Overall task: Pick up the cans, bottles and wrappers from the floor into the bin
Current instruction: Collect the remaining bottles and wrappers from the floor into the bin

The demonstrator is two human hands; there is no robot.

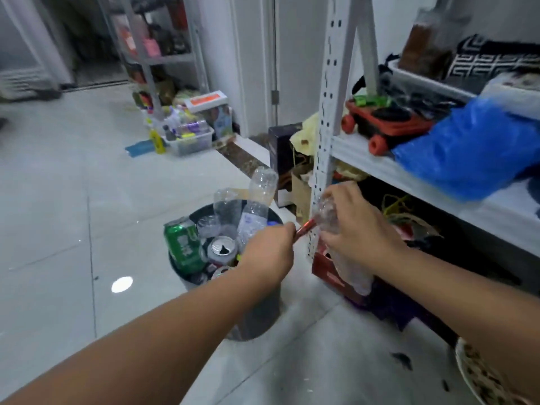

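Note:
A dark round bin point(254, 317) stands on the tiled floor, filled to the brim. Inside it are a green can point(182, 244), a silver-topped can point(222, 247) and several clear crushed bottles point(257, 200) sticking up. My right hand point(356, 232) grips a crumpled clear plastic bottle point(352, 276), held just right of the bin beside the shelf post. My left hand point(270, 252) hovers over the bin's right rim, fingers pinched on a thin red wrapper point(305, 226) that reaches toward the bottle.
A white metal shelf unit point(325, 118) stands close on the right, carrying a red toy cart point(385, 124) and a blue plastic bag point(467, 153). A red box point(324, 268) and cardboard sit under it. A clear tub of items point(190, 138) stands farther back.

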